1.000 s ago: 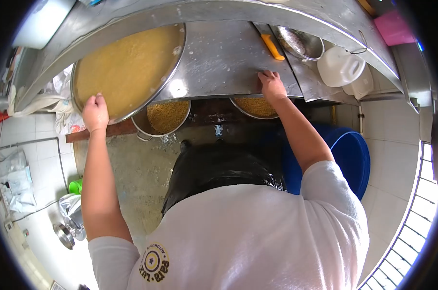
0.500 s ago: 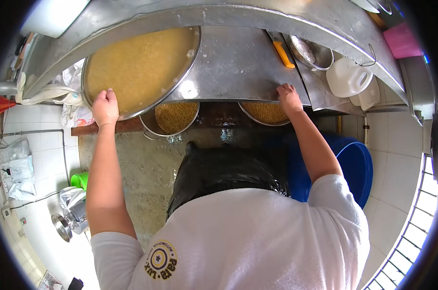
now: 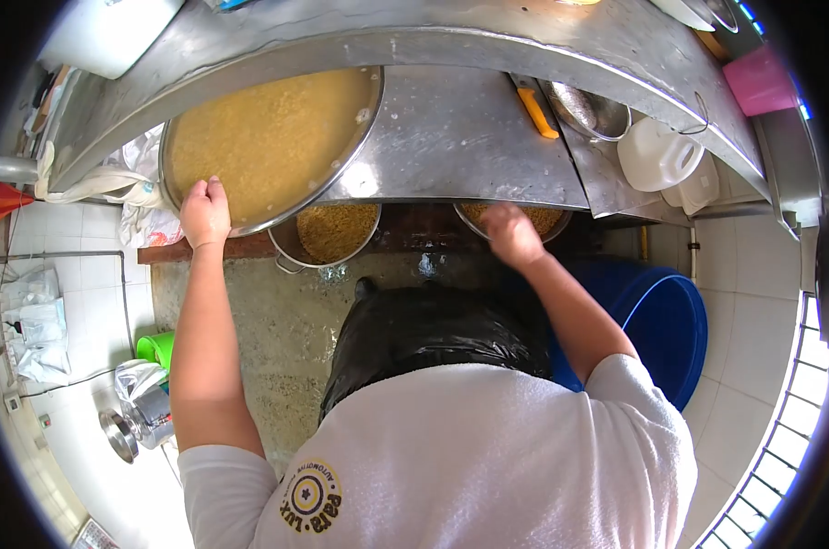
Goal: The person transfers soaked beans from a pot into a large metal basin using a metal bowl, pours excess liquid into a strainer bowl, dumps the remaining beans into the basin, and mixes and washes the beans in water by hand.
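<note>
A wide metal basin (image 3: 374, 113) on the steel counter holds pale yellow grains under cloudy liquid (image 3: 259, 137). My left hand (image 3: 206, 215) is closed over the basin's near rim, thumb pointing up. My right hand (image 3: 513, 236) is in front of the counter edge, over a pot of yellow grains (image 3: 544, 220) that stands below. Motion smears its fingers, and I see nothing held in them. Another metal pot of grains (image 3: 337, 232) stands lower down, partly under the basin and counter.
A knife with an orange handle (image 3: 537, 113) lies on the counter (image 3: 460, 137) near a metal bowl (image 3: 593, 112) and a white plastic jug (image 3: 654, 154). A blue barrel (image 3: 666, 320) stands at my right. The steel shelf (image 3: 396, 46) overhangs the counter.
My right hand has left the counter's front edge and moved left and toward me. My left hand keeps its place on the basin rim. The whole view has shifted slightly down.
</note>
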A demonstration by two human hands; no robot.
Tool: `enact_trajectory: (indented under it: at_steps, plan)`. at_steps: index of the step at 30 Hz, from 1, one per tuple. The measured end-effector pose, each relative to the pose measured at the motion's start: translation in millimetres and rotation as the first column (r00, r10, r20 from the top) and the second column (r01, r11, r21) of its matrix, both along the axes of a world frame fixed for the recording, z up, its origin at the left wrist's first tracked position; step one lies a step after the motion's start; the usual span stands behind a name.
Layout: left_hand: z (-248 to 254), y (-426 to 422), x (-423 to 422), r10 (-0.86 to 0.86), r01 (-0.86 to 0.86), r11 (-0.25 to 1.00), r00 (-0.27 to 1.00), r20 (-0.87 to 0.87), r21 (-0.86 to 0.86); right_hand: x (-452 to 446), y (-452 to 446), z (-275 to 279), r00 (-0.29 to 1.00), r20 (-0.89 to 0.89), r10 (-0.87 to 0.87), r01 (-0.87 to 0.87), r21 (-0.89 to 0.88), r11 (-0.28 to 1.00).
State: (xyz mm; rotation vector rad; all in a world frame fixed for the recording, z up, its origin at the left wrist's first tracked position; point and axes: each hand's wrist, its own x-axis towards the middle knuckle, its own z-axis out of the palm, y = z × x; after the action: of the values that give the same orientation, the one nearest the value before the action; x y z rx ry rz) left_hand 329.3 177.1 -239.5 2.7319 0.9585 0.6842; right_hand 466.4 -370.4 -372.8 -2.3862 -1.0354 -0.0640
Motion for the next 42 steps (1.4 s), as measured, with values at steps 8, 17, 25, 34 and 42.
enact_trajectory:
  at_steps: [8,17,25,34,42]
  plan:
    - [1,0,-1,-0.026,0.025,1.0,1.0,-0.003,-0.014,-28,-49,-105,0.955,-0.248,-0.165,0.071,-0.35,0.934]
    - [-3,-1,-1,-0.043,0.043,0.998,0.999,0.01,0.039,-14,-109,-110,0.835,-0.202,-0.512,0.456,-0.266,0.849]
    - [-1,-3,0,-0.054,0.053,0.998,0.998,0.016,0.043,-43,-104,-130,0.742,-0.509,-0.436,0.276,-0.361,0.891]
    - [1,-6,1,-0.057,0.057,0.998,0.998,-0.006,0.023,-62,-113,-168,0.711,-0.591,-0.381,0.084,-0.467,0.88]
    - [3,-12,1,-0.026,0.027,0.999,0.999,-0.042,0.02,-72,-130,-191,0.637,-0.631,-0.444,0.148,-0.465,0.873]
